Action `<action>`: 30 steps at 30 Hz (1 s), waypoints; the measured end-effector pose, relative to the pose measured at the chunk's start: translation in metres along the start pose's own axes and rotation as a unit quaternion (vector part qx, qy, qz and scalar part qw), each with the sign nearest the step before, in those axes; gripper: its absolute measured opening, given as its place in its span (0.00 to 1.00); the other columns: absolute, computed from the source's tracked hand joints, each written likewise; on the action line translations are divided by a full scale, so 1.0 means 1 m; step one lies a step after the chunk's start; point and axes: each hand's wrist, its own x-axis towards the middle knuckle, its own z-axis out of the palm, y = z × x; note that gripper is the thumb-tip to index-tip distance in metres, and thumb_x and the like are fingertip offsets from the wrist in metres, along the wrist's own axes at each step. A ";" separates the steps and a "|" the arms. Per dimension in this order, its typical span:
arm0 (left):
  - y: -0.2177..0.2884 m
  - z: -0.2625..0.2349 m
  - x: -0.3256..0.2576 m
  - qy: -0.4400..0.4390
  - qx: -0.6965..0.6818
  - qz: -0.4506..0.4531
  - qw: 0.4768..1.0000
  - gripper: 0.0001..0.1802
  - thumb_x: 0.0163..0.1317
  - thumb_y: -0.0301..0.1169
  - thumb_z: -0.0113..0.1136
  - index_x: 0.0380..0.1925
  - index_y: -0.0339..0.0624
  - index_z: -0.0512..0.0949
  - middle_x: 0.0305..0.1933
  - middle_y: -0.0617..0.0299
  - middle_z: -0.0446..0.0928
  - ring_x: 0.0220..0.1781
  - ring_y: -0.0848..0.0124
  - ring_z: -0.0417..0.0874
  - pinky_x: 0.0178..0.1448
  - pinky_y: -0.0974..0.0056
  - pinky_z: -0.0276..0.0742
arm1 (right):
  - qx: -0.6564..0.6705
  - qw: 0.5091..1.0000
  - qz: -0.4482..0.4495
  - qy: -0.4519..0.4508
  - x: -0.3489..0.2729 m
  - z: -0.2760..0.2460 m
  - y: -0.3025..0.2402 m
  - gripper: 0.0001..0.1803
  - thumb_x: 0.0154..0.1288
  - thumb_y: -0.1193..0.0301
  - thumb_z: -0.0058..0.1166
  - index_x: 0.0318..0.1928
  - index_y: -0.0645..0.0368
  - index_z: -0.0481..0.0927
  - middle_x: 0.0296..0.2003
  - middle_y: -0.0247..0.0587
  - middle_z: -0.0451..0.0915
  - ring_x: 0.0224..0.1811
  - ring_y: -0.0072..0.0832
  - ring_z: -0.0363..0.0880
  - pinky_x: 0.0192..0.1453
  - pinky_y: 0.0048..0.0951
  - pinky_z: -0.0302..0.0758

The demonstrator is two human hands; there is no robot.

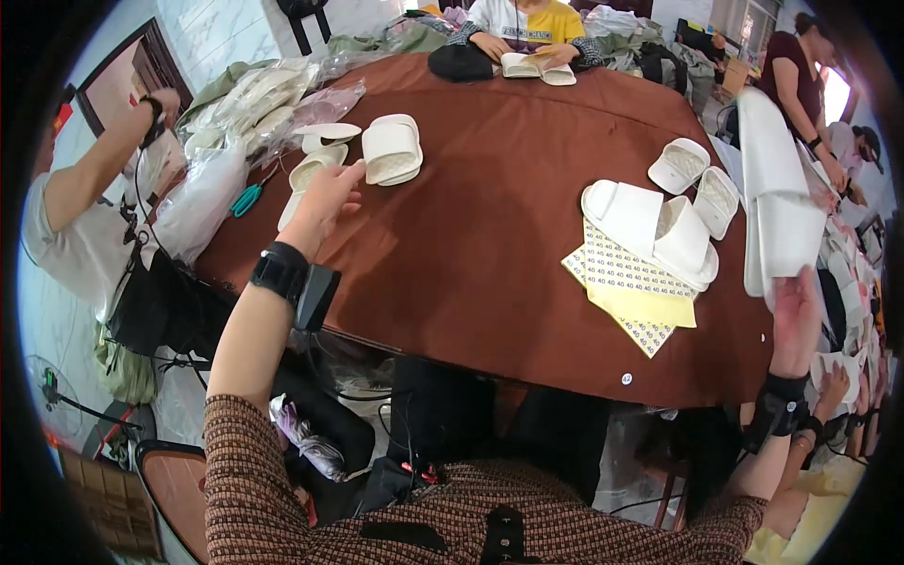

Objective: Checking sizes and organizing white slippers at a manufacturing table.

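Observation:
My left hand (330, 200) reaches over the far left of the brown-covered table, fingers partly spread with nothing visible in them. Its fingertips are close to a white slipper pair (391, 151); whether they touch it I cannot tell. More white slippers (315, 168) lie just beyond and left of that hand. At the right table edge, my right hand (799, 315) grips the lower end of a white slipper (786, 217), held up on end. White slippers (650, 226) rest on yellow sticker sheets (640, 282), with two small white slippers (695, 184) behind them.
Plastic-wrapped slippers (250, 108) are heaped at the table's left edge, near teal-handled scissors (247, 200). Across the brown tablecloth (471, 264), a person (523, 33) handles a white slipper beside a black item (461, 63). Another person (85, 217) is at the left, and others work at the right.

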 end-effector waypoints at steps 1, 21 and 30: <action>-0.006 0.003 0.011 0.009 -0.056 -0.068 0.996 0.27 0.65 0.46 0.62 0.52 0.32 0.76 0.40 0.56 0.77 0.37 0.69 0.78 0.40 0.65 0.78 | 0.004 1.000 -0.004 0.016 -0.003 -0.016 0.008 0.16 0.76 0.71 0.49 0.57 0.68 0.72 0.53 0.44 0.80 0.55 0.30 0.79 0.66 0.33 0.75; 0.006 0.014 -0.038 -0.086 -0.381 -0.096 0.916 0.10 0.66 0.24 0.54 0.46 0.32 0.75 0.40 0.56 0.81 0.31 0.70 0.80 0.35 0.66 0.77 | -0.205 0.958 0.150 -0.129 -0.070 0.138 0.055 0.11 0.75 0.71 0.47 0.51 0.63 0.75 0.40 0.38 0.79 0.41 0.26 0.81 0.42 0.29 0.81; 0.029 0.001 -0.152 -0.179 -0.318 -0.070 0.928 0.22 0.58 0.19 0.52 0.56 0.27 0.74 0.51 0.50 0.83 0.48 0.64 0.86 0.52 0.64 0.83 | -0.186 0.912 0.181 -0.317 -0.070 0.241 0.099 0.20 0.77 0.63 0.48 0.60 0.63 0.71 0.47 0.41 0.79 0.49 0.26 0.79 0.48 0.28 0.79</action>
